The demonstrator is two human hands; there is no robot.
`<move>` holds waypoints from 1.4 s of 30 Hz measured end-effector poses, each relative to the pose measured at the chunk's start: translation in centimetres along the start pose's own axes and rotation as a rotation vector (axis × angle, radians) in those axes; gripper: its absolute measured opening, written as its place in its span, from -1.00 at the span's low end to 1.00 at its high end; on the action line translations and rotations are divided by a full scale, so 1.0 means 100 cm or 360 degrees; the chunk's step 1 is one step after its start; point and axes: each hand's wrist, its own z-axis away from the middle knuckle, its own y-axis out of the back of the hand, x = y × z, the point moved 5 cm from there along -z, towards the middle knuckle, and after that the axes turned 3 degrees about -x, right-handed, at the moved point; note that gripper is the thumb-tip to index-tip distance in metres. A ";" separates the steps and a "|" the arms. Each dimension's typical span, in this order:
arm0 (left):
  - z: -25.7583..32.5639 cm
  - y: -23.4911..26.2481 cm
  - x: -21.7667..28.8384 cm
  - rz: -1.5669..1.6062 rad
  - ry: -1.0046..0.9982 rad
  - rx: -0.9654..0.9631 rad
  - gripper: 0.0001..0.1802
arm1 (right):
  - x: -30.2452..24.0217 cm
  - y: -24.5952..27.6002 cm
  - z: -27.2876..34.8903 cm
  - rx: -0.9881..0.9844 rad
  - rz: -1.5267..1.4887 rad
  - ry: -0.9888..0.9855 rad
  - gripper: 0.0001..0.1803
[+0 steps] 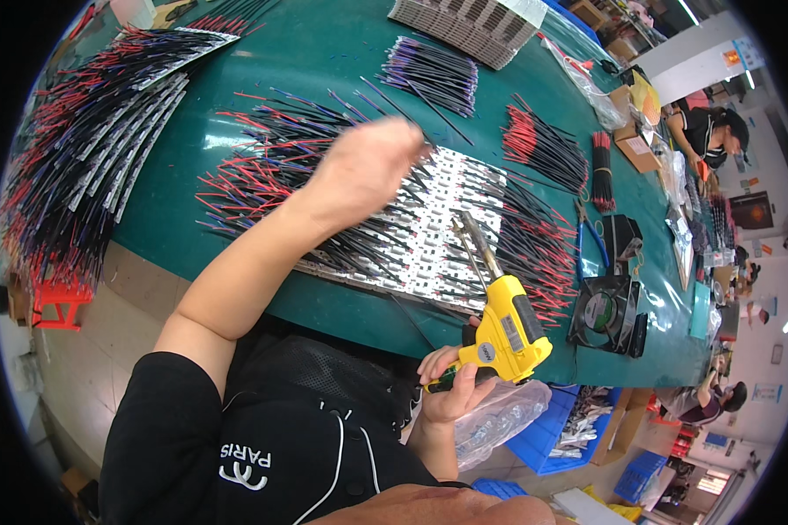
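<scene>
My left hand (366, 166) reaches out over a panel of small white circuit boards (438, 229) with red, blue and black wires soldered along its edges; its fingers pinch a thin black wire (403, 109). My right hand (451, 385) grips the handle of a yellow soldering gun (506, 328) near the table's front edge. The gun's metal tip (474, 232) points up over the panel.
More wired panels (105, 131) lie stacked at the left of the green table (324, 52). Bundles of cut wires (543, 144), blue-handled pliers (591, 236) and a small black fan (606, 311) sit to the right. Blue bins (556, 429) stand below. Other people work at the far right.
</scene>
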 end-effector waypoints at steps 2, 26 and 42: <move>-0.007 0.039 0.003 -0.0006 0.0053 0.0593 -0.90 | 0.000 0.002 0.001 -0.0047 0.0004 -0.0012 -0.34; 0.028 -0.030 0.005 -0.0053 0.0211 -0.0377 -0.80 | -0.006 -0.008 0.007 0.0046 0.0090 -0.0062 -0.37; 0.027 -0.031 0.012 -0.0070 0.0299 -0.0444 -0.88 | -0.007 -0.016 0.004 0.0027 0.0272 -0.0086 -0.55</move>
